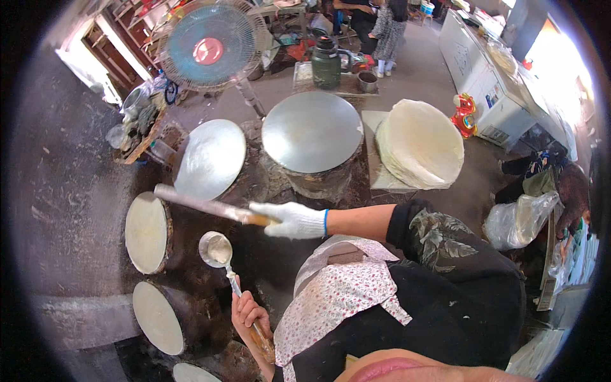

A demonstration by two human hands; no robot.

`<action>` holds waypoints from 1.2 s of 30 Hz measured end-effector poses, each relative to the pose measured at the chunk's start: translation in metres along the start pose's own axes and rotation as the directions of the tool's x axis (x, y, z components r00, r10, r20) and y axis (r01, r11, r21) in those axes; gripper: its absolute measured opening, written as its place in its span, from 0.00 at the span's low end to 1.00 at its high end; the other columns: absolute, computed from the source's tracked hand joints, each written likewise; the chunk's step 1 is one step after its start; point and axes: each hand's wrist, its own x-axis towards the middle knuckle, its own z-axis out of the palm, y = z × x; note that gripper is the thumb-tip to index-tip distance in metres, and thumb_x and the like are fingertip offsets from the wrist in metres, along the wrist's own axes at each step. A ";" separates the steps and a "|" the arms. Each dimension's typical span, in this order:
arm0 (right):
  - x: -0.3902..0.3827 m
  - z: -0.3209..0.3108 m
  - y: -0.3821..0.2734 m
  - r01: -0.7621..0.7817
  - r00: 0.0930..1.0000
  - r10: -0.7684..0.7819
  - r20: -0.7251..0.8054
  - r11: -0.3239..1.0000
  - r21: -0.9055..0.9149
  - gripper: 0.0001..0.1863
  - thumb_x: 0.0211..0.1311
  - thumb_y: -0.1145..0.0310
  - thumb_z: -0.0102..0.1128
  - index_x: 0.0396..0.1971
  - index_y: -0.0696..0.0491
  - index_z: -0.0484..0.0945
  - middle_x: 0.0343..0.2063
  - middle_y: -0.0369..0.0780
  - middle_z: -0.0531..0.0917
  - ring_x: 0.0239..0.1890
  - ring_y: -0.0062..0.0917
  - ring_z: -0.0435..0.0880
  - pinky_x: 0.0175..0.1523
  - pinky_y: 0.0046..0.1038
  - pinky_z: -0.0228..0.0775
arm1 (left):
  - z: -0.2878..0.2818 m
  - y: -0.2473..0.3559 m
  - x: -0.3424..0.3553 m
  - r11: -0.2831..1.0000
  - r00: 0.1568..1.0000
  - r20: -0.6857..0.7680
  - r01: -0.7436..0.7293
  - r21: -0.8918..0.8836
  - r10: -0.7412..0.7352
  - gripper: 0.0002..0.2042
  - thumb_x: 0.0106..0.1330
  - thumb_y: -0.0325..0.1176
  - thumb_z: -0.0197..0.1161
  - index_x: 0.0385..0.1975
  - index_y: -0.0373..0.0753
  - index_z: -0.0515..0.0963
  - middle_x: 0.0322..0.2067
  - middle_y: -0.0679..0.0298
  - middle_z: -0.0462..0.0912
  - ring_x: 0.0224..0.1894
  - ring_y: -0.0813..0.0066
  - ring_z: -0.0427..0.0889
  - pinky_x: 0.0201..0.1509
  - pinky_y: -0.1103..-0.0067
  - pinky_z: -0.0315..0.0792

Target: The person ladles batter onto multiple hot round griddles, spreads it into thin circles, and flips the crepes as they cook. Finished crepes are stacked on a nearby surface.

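My right hand [289,221], in a white glove, grips the wooden handle of a long flat metal blade [194,201], which reaches leftward toward a round griddle covered with a pale layer [145,233]. Below it, my bare left hand [250,315] is closed on the handle of a ladle [216,250] with pale batter in its cup. A bare metal griddle [210,153] lies beyond the blade, and another [312,127] stands at centre. Further griddles with pale rounds [158,318] line the left side. A thick stack of pale round sheets [418,143] rests on a board at right.
A fan [207,51] stands behind the griddles, near a green flask [326,67] and a metal cup [368,81]. Two people [385,35] are at the back. A white chest freezer [477,89], red toy [465,116] and plastic bags [519,219] line the right.
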 end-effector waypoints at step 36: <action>0.558 0.033 -0.138 0.457 0.590 -0.725 -0.357 0.664 -0.592 0.36 0.50 0.57 0.74 0.60 0.56 0.76 0.58 0.52 0.82 0.57 0.49 0.83 0.61 0.41 0.77 | 0.115 0.068 -0.040 0.815 0.796 -0.207 -0.579 0.011 0.569 0.19 0.88 0.41 0.38 0.66 0.35 0.64 0.17 0.71 0.62 0.12 0.83 0.63 0.10 0.86 0.60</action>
